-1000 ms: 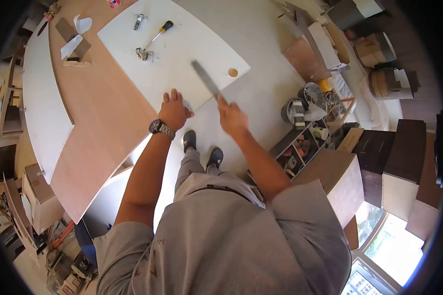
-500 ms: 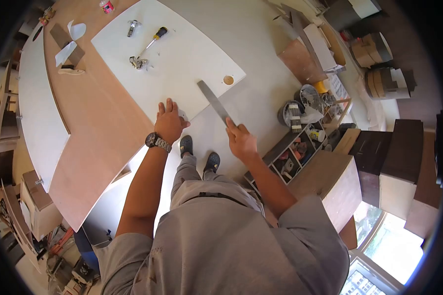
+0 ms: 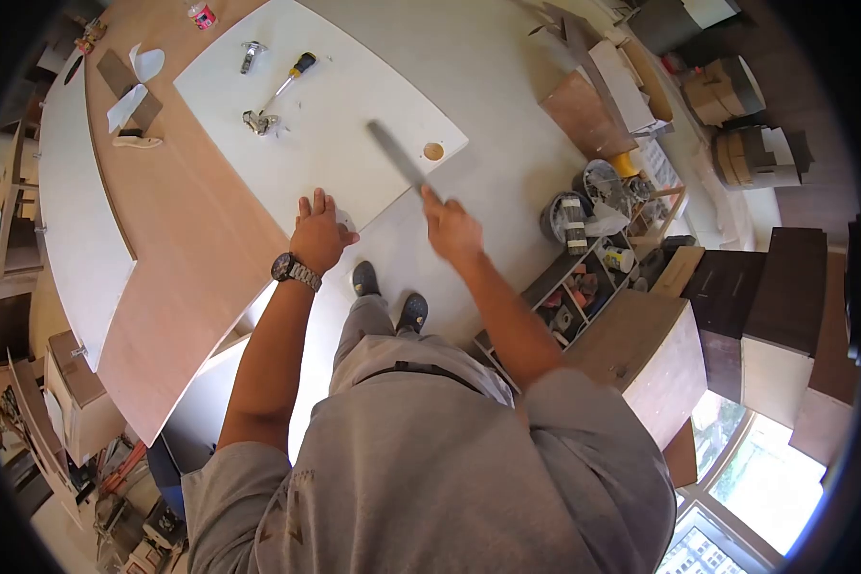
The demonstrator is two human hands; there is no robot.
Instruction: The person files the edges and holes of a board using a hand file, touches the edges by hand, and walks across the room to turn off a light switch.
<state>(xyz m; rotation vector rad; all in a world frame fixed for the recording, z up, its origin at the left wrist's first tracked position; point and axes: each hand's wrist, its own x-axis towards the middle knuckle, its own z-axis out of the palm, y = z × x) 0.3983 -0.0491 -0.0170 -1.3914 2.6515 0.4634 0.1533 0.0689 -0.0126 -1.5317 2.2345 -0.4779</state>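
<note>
Head view, file: in front of me, across the near right edge of the board, its far end over the white face; it is blurred, so I cannot tell if it touches.
Right hand: my fingers are wrapped round the near end of the file; whether a handle is inside, I cannot tell.
File feel: I judge it light enough for one hand, and stiff like steel, not bending.
File hold: the near end is the proper place; the flat sides may be rough for skin.
Left hand: lies flat, fingers a little spread, at the near corner of the board, with no tool.
Board: wide and stiff; I judge it rather heavy, with a smooth face which can slide and edges which may chip. A flat palm near the corner is a good hold.
Hole: near the right corner of the board; its rim is perhaps the fragile part.
Far side: a screwdriver and two hinges lie on the board, well apart from the file.
</note>
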